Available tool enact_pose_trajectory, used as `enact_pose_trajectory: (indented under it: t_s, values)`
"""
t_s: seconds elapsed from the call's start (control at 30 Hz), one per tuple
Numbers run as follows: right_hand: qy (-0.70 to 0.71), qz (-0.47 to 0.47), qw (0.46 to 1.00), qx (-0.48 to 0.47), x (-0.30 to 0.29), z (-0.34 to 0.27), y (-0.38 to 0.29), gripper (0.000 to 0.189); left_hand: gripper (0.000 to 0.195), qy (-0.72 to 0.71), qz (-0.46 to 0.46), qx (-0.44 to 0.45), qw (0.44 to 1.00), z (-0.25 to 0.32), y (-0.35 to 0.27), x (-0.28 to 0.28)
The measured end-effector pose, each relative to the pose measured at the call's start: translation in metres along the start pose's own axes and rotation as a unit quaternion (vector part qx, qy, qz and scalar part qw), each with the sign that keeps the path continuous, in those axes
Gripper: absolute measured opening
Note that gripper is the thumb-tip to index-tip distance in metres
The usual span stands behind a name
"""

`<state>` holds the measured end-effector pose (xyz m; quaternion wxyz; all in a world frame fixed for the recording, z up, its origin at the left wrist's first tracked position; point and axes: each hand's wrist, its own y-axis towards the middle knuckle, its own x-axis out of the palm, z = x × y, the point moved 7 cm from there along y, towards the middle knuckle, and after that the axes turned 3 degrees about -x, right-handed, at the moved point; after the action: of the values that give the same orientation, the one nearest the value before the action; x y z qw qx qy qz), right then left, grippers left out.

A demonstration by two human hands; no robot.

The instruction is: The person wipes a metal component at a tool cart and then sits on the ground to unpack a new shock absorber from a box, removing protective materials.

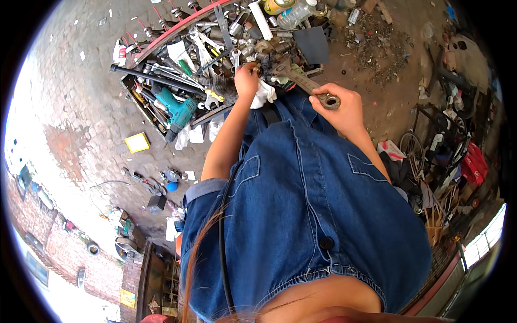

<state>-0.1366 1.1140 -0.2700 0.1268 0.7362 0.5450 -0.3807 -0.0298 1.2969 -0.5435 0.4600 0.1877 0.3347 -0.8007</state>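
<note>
My right hand (pixel 337 105) grips the handle end of a large adjustable wrench (pixel 301 80), near the hole in its handle. The wrench's head points up and left, among dark metal parts. My left hand (pixel 246 80) pinches a small brass-coloured fitting (pixel 257 69) close to that head; whether the two touch cannot be told. Beneath my left hand lies a crumpled white cloth (pixel 263 95). A combination wrench (pixel 236 58) stands out just above my left fingers. An open-ended wrench (pixel 211 99) lies to the left of my left wrist.
The tool tray (pixel 151 117) holds a teal power drill (pixel 174 107), a long black bar (pixel 157 79), screwdrivers and sockets. A dark grey sheet (pixel 312 44), a plastic bottle (pixel 297 15) and a red rail (pixel 177 25) are around it. A yellow-framed box (pixel 137 142) lies on the paving.
</note>
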Motion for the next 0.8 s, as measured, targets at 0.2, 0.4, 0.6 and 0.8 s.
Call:
enact_pose_trajectory:
  t_s: [0.2,0.4,0.6,0.8]
  values:
    - [-0.009,-0.025,1.000,-0.006,0.002,-0.004,-0.002,0.022,0.033,0.194,-0.081,0.174,0.962,0.034,0.037,0.024]
    - [0.036,-0.014,0.999,0.027,-0.002,0.013,-0.006,0.024,0.028,0.255,-0.115,0.141,0.950,0.030,0.051,0.030]
    - [0.046,-0.010,0.998,0.044,0.000,0.023,-0.010,0.024,0.043,0.178,-0.085,0.071,0.978,0.025,0.029,-0.008]
    - [0.034,-0.011,0.998,0.042,0.000,0.025,-0.005,0.024,0.042,0.174,-0.005,0.027,0.984,0.029,0.031,-0.025]
